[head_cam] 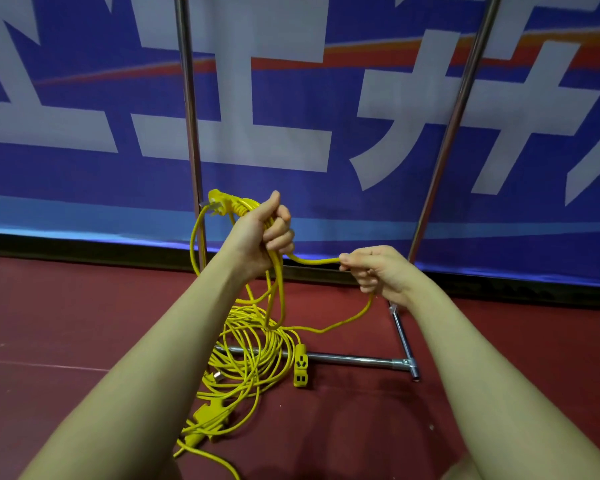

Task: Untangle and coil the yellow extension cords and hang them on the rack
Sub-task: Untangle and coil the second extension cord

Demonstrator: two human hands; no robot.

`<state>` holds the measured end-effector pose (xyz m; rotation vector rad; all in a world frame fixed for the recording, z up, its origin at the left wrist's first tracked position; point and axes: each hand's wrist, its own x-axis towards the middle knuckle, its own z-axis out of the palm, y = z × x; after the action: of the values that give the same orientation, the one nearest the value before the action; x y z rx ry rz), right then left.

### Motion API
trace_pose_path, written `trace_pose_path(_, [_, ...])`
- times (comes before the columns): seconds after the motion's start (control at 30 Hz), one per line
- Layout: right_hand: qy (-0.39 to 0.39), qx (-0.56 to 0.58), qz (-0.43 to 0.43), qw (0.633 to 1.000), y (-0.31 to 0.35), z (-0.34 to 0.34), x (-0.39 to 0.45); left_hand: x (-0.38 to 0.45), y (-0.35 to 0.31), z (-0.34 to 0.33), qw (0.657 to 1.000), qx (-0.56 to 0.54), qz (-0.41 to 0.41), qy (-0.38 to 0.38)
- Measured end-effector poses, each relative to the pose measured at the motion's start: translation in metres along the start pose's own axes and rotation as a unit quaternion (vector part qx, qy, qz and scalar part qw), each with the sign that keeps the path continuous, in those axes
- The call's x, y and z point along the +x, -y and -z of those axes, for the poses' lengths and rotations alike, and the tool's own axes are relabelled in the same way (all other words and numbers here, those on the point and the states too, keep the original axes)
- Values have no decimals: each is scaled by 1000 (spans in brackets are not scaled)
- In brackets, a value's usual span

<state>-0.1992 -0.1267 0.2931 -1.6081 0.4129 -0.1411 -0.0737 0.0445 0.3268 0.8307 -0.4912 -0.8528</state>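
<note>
My left hand (262, 233) grips a bunch of yellow cord loops, with a yellow plug (219, 201) sticking out to the left of the fist. A short stretch of the cord runs right to my right hand (374, 268), which pinches it. From there the cord drops to a tangled pile of yellow extension cords (250, 355) on the floor. A yellow socket end (300, 365) lies at the pile's right edge. Another yellow socket block (210, 412) lies nearer me. The metal rack (193, 133) stands right behind the pile.
The rack's second upright (454, 123) rises on the right, and its base bar (354, 358) lies on the dark red floor (66, 323) under the pile. A blue banner with large white characters (291, 116) covers the wall behind.
</note>
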Motion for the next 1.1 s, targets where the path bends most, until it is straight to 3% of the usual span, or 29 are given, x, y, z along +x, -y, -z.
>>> trace_pose_path(0.2, [-30, 198, -47, 979, 11, -1, 0, -3, 8, -1, 996, 77, 29, 47])
trace_pose_path(0.33, [15, 346, -62, 936, 25, 0, -9, -5, 16, 3, 974, 195, 66, 92])
trace_pose_path(0.5, [64, 403, -48, 912, 35, -10, -12, -9, 31, 5, 929, 302, 144, 157])
trace_pose_path(0.77, [36, 440, -42, 896, 44, -25, -16, -11, 44, 7, 879, 390, 132, 241])
trace_pose_path(0.83, [28, 443, -39, 895, 43, -24, -14, -13, 43, 3, 886, 376, 117, 245])
trace_pose_path(0.97, [-10, 390, -30, 920, 38, -22, -7, -14, 37, -8, 934, 282, 71, 208])
trace_pose_path(1.1, [-60, 297, -37, 952, 29, -21, -4, -11, 22, -18, 986, 129, 1, 103])
